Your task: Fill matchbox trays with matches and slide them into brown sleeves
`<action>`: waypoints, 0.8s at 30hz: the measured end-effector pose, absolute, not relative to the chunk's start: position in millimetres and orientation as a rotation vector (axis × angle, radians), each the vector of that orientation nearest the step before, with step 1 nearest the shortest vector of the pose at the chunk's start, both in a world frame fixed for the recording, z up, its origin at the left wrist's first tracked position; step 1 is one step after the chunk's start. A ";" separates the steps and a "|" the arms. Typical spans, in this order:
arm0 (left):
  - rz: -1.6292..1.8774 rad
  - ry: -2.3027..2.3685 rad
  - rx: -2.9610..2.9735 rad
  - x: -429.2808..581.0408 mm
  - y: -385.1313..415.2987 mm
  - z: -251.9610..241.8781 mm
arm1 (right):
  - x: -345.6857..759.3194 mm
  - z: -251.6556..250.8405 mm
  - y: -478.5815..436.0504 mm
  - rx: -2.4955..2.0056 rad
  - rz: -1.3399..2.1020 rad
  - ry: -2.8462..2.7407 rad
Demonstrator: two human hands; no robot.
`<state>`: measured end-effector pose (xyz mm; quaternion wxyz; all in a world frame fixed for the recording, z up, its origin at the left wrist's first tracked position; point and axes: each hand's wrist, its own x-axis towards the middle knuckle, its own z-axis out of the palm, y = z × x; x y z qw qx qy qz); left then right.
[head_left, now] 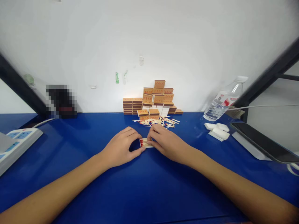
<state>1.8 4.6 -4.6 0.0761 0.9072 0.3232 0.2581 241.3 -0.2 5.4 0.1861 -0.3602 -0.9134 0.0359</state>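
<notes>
A white matchbox tray (145,143) with red-tipped matches lies on the blue table (144,186). My left hand (123,145) grips the tray's left end between thumb and fingers. My right hand (164,140) is at its right end, fingers pinched over the matches; whatever is between the fingertips is too small to make out. Loose matches (171,121) are scattered just beyond my hands. Behind them, orange matchboxes (158,99) are stacked in a stepped pile against the wall.
To the right stand a tilted water bottle (213,109), white pieces (219,133) and a black phone (263,141) on a white support. A white power strip (23,143) lies at the left, with a pixelated dark object (62,101) behind it.
</notes>
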 end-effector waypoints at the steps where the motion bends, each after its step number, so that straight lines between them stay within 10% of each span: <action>1: 0.774 0.970 2.722 1.8 4.8 -4.9 | 242.4 5.1 -0.2 -1.021 0.121 -2.558; 24: 0.757 0.935 2.720 2.3 3.6 -3.7 | 240.1 0.5 1.8 -0.978 0.164 -2.539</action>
